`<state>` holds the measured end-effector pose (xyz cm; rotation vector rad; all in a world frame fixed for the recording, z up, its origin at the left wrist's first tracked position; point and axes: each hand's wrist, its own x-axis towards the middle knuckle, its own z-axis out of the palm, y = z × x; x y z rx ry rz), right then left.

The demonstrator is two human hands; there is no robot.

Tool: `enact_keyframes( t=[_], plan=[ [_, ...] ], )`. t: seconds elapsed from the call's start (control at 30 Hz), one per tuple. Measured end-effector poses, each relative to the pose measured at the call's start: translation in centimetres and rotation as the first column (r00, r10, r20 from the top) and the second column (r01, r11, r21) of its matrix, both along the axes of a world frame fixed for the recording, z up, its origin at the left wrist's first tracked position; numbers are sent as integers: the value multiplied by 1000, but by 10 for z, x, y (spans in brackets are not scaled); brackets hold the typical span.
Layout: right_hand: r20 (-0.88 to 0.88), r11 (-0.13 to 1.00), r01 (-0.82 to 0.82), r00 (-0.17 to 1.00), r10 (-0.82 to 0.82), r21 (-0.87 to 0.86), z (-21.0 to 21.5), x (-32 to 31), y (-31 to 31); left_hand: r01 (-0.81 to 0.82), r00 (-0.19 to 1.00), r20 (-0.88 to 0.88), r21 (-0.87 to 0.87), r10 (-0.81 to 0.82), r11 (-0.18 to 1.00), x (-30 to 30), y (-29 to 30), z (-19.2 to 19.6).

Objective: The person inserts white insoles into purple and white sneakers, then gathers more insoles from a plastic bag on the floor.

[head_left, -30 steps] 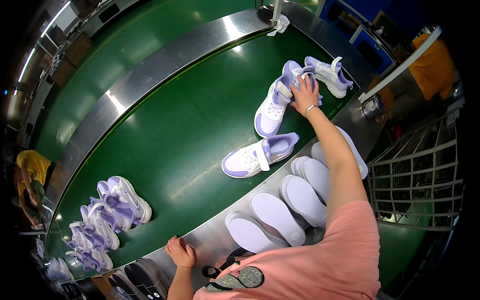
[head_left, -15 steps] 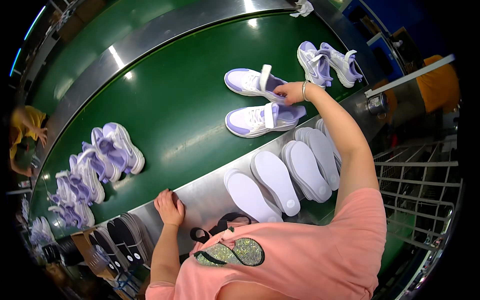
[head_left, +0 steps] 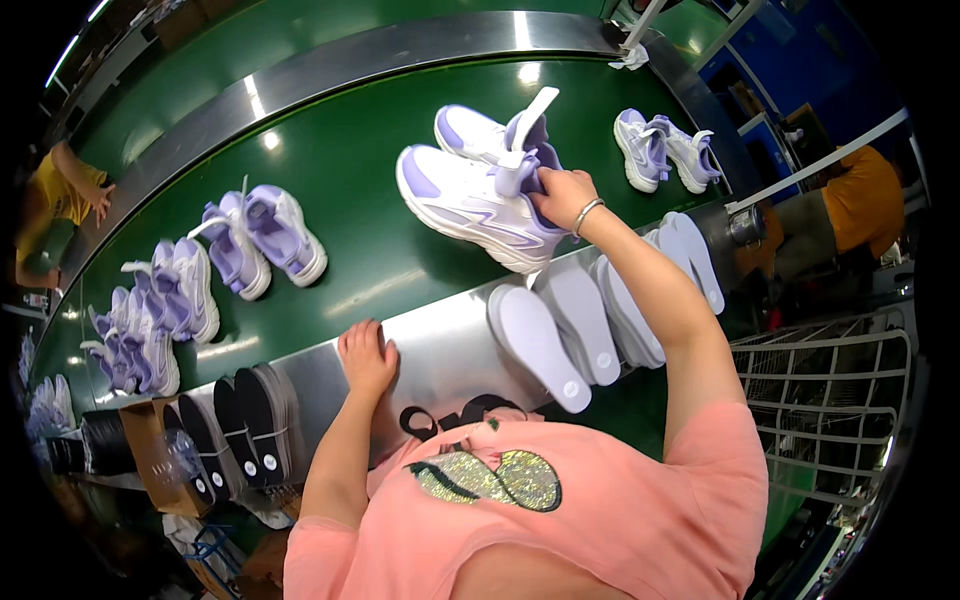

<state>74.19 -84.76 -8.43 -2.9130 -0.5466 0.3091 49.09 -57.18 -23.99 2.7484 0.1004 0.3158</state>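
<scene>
My right hand point(head_left: 566, 202) grips a pair of white and lavender sneakers at their heel ends. The nearer sneaker point(head_left: 465, 195) is tilted and seems lifted off the green belt point(head_left: 370, 215); the farther sneaker point(head_left: 470, 130) is partly hidden behind it. Their straps stick up. My fingertips are hidden inside the shoe openings. On the metal ledge point(head_left: 435, 335) my left hand point(head_left: 368, 356) lies with its fingers stretched out, holding nothing. White insoles point(head_left: 540, 340) lie in stacks on the ledge below my right forearm.
Another sneaker pair point(head_left: 665, 150) stands at the far right of the belt, and several more sneakers point(head_left: 265, 235) line its left. Black insoles point(head_left: 245, 425) are stacked beside a cardboard box point(head_left: 150, 455). A wire rack point(head_left: 820, 400) stands at right. People in yellow point(head_left: 65, 190) and orange point(head_left: 865, 200) are nearby.
My right hand has closed on the sneaker pair and drawn it up and closer, bringing the two shoes together. The pairs at left have shifted rightward in view. My left hand still rests on the ledge.
</scene>
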Motion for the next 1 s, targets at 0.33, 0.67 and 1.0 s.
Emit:
enact_keyframes(
  t=[0.33, 0.67, 1.0],
  plan=[
    [-17, 987, -134, 991, 133, -93, -25, -186, 121, -66, 985, 99, -540, 142, 839, -15, -42, 76],
    [179, 957, -115, 981, 69, 265, -35, -236, 63, 75, 976, 214, -546, 53, 834, -41, 4, 66],
    [36, 937, 333, 943, -331, -104, -63, -222, -5, -212, 973, -229, -838, 30, 503, 18, 21, 62]
  ],
)
